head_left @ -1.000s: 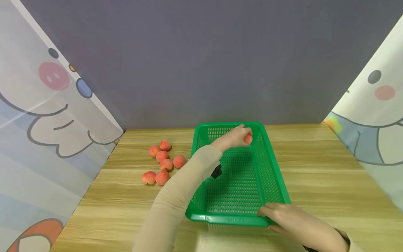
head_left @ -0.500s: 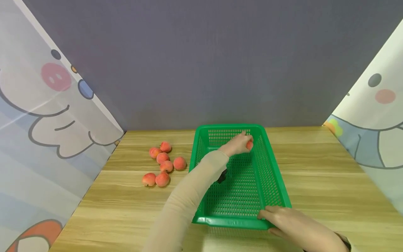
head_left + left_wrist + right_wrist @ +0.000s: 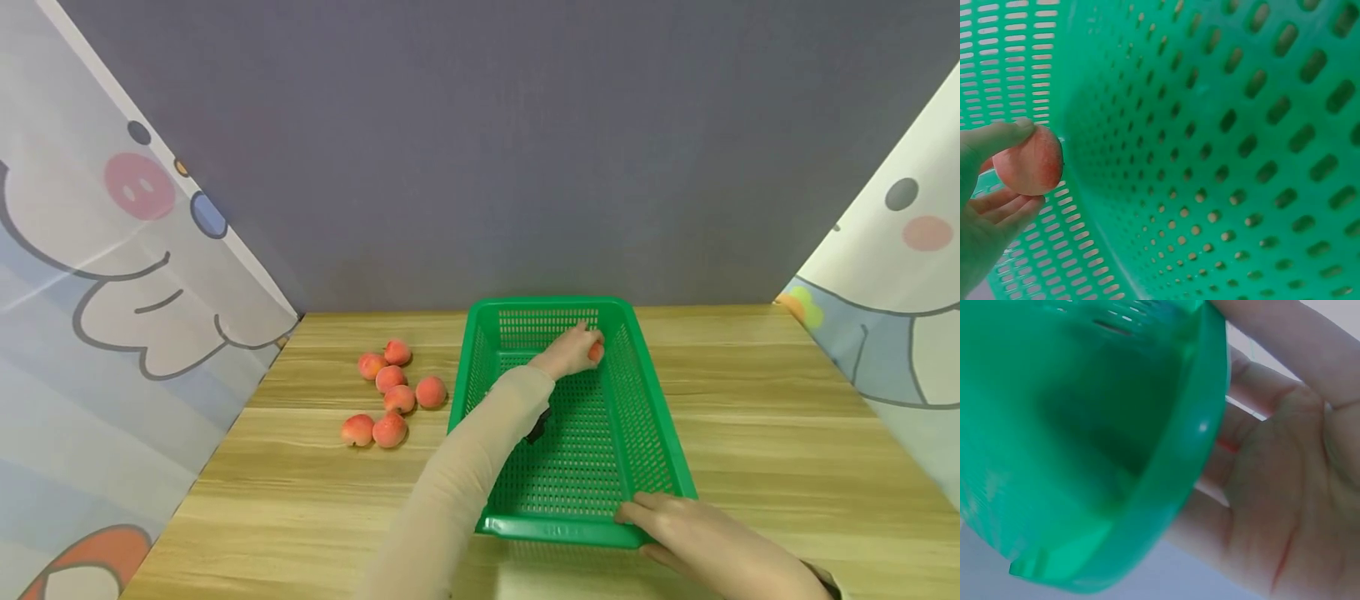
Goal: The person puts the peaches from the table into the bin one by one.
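Note:
Inside the green plastic basket (image 3: 577,532), close to its far right corner, my left hand (image 3: 570,350) holds a peach (image 3: 596,352). In the left wrist view the thumb lies on top of the peach (image 3: 1034,164) and the fingers curl beneath it, with the perforated walls beyond. My right hand (image 3: 678,525) grips the basket's near right corner. The right wrist view shows the rim (image 3: 1200,434) between thumb and fingers. Several more peaches (image 3: 399,399) lie in a loose group on the table left of the basket.
The wood-grain table (image 3: 772,417) runs back to a grey panel (image 3: 487,150). Cartoon-printed sheets (image 3: 150,300) stand along both sides. My left sleeve (image 3: 472,467) reaches across the basket's near left rim.
My left hand has moved slightly lower and nearer inside the basket with the peach still held. The right hand keeps its hold on the near corner.

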Demonstrator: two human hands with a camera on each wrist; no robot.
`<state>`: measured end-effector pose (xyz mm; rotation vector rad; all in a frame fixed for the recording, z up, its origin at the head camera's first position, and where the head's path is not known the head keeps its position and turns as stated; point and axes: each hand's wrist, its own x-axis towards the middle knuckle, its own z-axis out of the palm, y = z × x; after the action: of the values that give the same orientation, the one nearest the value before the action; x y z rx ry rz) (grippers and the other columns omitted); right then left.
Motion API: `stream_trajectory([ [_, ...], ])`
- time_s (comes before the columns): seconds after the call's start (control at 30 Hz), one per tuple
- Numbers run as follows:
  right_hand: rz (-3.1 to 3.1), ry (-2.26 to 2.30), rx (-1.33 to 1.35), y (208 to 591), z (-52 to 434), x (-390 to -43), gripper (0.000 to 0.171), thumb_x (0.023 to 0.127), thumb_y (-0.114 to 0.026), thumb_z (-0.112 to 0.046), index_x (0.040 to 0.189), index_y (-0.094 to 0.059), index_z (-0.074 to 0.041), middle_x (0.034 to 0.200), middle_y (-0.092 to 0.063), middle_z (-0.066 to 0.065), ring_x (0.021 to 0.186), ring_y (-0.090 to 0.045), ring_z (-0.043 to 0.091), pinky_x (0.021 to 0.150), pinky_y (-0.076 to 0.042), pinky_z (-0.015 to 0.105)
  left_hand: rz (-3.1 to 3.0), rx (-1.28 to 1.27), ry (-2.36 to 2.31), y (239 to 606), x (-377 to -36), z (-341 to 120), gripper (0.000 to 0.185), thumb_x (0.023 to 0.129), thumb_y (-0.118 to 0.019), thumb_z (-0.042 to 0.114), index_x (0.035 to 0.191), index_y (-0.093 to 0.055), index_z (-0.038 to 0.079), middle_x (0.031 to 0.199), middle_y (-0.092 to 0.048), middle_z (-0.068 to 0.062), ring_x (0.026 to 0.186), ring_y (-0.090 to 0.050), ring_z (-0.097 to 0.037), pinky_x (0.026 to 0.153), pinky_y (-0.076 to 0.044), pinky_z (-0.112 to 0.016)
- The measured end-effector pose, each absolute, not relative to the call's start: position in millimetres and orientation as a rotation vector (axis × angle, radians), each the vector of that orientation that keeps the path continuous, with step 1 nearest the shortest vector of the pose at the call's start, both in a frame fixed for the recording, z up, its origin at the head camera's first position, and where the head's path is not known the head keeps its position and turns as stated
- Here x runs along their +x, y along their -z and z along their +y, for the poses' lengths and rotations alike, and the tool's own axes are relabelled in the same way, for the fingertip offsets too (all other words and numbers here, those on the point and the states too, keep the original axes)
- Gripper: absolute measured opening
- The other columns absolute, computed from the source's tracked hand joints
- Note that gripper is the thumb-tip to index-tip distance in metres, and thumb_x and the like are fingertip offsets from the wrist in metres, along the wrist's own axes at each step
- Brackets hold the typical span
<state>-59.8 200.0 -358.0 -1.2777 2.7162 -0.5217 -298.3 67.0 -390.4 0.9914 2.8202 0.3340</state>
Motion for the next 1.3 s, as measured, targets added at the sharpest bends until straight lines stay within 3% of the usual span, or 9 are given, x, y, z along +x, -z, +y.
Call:
stream_trajectory([
  [0.2,2.714,0.514,-1.252,358.1,200.4,-60.1,0.028,0.073,-0.069,-0.013,0.099,-0.058,-0.010,0.089,-0.059,-0.004,0.077,-0.057,0.008,0.058,-0.047,0.023,2.838,0.983,-0.317,396.1,-300.5,69.1,0.040,0.085,-0.059,0.020,0.123,-0.050,0.014,0.116,-0.047,-0.009,0.092,-0.052,-0.014,0.068,-0.042,-0.017],
  [0.5,2.720,0.497,-1.246,357.1,200.7,-59.0,0.030,0.072,-0.069,-0.013,0.100,-0.058,-0.010,0.089,-0.059,-0.004,0.077,-0.057,0.009,0.059,-0.048,0.024,2.866,0.998,-0.279,404.3,-304.1,75.8,0.039,0.085,-0.059,0.021,0.122,-0.051,0.013,0.120,-0.047,-0.011,0.103,-0.052,-0.017,0.075,-0.043,-0.019],
  [0.73,2.727,0.508,-1.264,358.7,200.5,-59.4,0.030,0.072,-0.070,-0.013,0.099,-0.058,-0.011,0.087,-0.058,-0.006,0.074,-0.055,0.006,0.058,-0.047,0.023,2.898,1.022,-0.252,408.8,-306.1,77.9,0.040,0.081,-0.064,0.025,0.118,-0.053,0.014,0.112,-0.049,-0.009,0.093,-0.053,-0.014,0.071,-0.044,-0.018],
  [0.9,2.713,0.503,-1.213,358.7,199.9,-60.0,0.030,0.072,-0.069,-0.013,0.100,-0.059,-0.010,0.090,-0.060,-0.002,0.078,-0.058,0.010,0.060,-0.048,0.025,2.900,1.008,-0.240,405.2,-306.8,76.4,0.048,0.079,-0.065,0.030,0.122,-0.050,0.014,0.122,-0.046,-0.012,0.105,-0.051,-0.018,0.079,-0.044,-0.022],
  [1.13,2.710,0.492,-1.195,359.0,200.1,-61.5,0.031,0.072,-0.070,-0.012,0.101,-0.059,-0.010,0.092,-0.061,0.002,0.080,-0.059,0.013,0.061,-0.049,0.027,2.871,0.961,-0.190,393.0,-307.4,68.9,0.050,0.085,-0.057,0.031,0.130,-0.043,0.015,0.127,-0.043,-0.007,0.104,-0.049,-0.015,0.079,-0.044,-0.021],
  [1.3,2.733,0.503,-1.259,359.4,199.7,-60.7,0.033,0.070,-0.071,-0.010,0.100,-0.059,-0.009,0.092,-0.061,0.003,0.079,-0.060,0.015,0.060,-0.049,0.025,2.846,0.982,-0.120,376.4,-305.7,63.2,0.053,0.088,-0.051,0.033,0.134,-0.038,0.012,0.133,-0.042,-0.004,0.123,-0.036,-0.019,0.096,-0.035,-0.025],
])
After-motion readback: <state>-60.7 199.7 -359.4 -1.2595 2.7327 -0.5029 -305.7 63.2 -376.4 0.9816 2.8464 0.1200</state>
